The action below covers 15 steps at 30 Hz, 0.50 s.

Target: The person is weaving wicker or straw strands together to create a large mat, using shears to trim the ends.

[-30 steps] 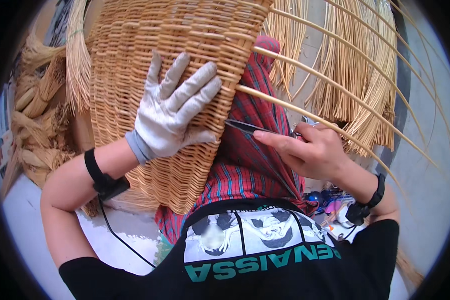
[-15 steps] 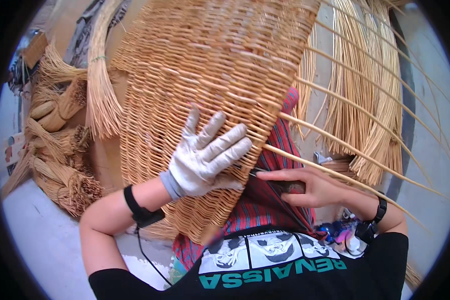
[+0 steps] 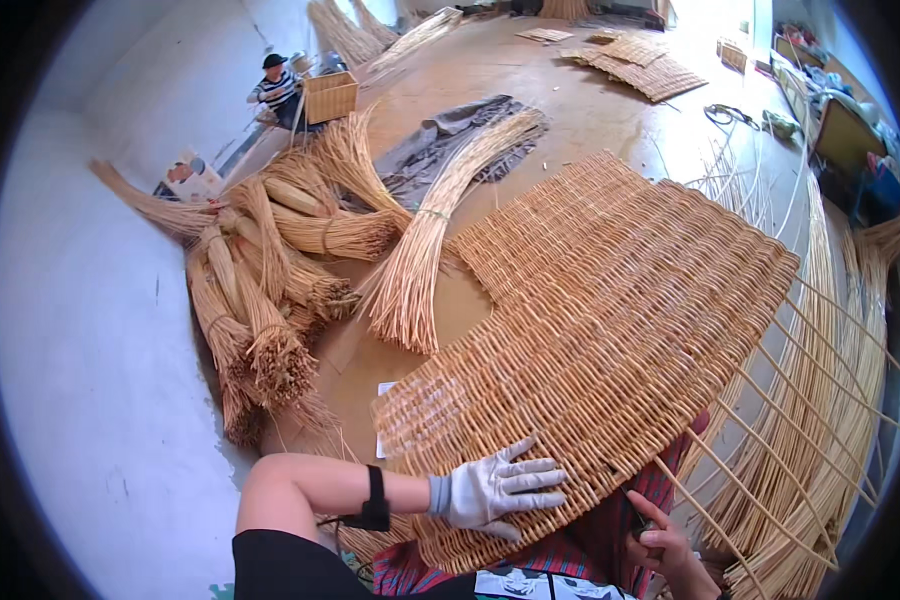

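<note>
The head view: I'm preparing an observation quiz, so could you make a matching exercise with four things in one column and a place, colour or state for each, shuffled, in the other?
Things:
1. left hand
2. right hand
3. dark sheet
4. co-worker

Places and states:
A. partly covered by a bundle of pale stems
B. gloved, spread flat on the large woven panel
C. in the background, wearing a striped top
D. bare, close to the panel's edge

Right pairs: 1-B, 2-D, 3-A, 4-C
</note>
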### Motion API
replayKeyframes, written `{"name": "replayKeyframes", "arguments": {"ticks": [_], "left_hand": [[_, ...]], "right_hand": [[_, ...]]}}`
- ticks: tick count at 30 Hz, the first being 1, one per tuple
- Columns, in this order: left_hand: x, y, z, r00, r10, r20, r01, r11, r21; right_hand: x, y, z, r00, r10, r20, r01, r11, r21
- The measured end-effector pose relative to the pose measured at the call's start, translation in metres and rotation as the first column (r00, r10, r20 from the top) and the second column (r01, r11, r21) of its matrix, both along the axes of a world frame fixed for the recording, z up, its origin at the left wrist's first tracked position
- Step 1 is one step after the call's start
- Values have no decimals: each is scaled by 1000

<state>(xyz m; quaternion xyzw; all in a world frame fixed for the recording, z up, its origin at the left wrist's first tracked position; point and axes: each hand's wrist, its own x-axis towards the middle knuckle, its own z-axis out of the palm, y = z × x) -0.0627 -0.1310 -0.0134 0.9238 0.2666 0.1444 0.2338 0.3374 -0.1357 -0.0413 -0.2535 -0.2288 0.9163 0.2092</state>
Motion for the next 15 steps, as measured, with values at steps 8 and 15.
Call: {"name": "replayKeyframes", "arguments": {"ticks": [8, 15], "left_hand": [[-3, 24, -1, 991, 129, -38, -128, 991, 29], [12, 28, -17, 984, 176, 3, -174, 971, 163]], "right_hand": [[-33, 65, 66, 998, 39, 41, -48, 968, 248], [83, 53, -167, 492, -635, 596, 676, 710, 198]]}}
